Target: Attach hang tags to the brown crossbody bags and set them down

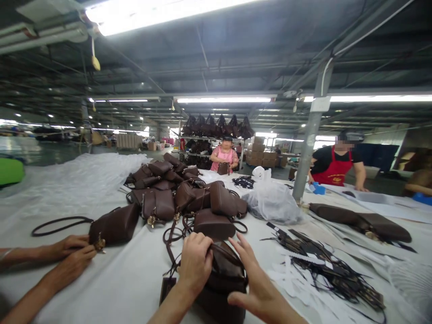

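Observation:
A dark brown handbag [221,285] stands right in front of me on the white-covered table, its top facing up. My left hand [196,261] is closed at the left side of its upper rim, fingers curled beside the strap. On the right, my right hand [254,274] is open, thumb and fingers spread along the bag's side. From the bag's left side hangs a dark tag [167,288] on a thin cord. Just beyond lies another brown handbag [214,225] with its strap looped out.
Behind is a heap of brown handbags [158,173]. At left, a co-worker's hands [76,254] touch another bag [116,225]. Black tags [324,256] and a clear plastic bag [273,200] lie right, near a metal post [308,144]. Two people in aprons stand across the table.

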Demonstrator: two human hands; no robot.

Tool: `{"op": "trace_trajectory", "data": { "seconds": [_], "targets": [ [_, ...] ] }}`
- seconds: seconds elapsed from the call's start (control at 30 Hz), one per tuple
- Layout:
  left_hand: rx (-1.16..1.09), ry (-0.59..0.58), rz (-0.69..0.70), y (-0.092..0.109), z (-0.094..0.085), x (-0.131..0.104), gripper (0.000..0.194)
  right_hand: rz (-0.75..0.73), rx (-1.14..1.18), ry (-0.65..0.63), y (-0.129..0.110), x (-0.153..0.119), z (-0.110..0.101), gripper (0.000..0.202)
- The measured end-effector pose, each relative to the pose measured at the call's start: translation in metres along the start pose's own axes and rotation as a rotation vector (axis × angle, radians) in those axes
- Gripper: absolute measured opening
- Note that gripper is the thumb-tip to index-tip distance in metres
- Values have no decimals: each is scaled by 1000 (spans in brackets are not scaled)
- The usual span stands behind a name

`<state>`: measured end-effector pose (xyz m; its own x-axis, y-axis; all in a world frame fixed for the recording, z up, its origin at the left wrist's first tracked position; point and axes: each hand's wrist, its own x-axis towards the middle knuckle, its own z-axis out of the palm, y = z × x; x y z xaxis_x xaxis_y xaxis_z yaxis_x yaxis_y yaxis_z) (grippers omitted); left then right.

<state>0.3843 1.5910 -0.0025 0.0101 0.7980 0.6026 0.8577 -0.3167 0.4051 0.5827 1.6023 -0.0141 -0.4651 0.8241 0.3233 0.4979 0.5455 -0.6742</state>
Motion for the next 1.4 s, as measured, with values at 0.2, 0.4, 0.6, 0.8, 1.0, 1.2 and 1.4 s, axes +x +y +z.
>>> {"op": "trace_trajectory", "data": {
  "seconds": [0.2, 0.4, 0.6, 0.8, 1.0, 1.2, 1.4],
  "targets": [
    [-57, -4, -137, -2, -2, 3, 23, 28, 256, 244, 26, -1, 36, 71],
    [-83, -79, -147, -11, -16, 5, 25, -10, 274, 296, 27, -8, 25, 62],
    [26, -100, -25, -11, -16, 7, 28, 82, 315, 347, 22, -28, 29, 46],
    [96, 156, 319, 23, -16, -23, 22, 156, 321, 321, 19, -48, 23, 48],
    [-132, 354, 474, 56, -4, -63, 19, 177, 374, 339, 19, -66, 14, 34],
    [-187, 151, 524, 74, 0, -61, 18, 119, 548, 403, 12, -69, 11, 23],
    [82, 294, 549, 53, 55, -65, 28, 117, 788, 622, 23, -62, 34, 36]
  ]
}}
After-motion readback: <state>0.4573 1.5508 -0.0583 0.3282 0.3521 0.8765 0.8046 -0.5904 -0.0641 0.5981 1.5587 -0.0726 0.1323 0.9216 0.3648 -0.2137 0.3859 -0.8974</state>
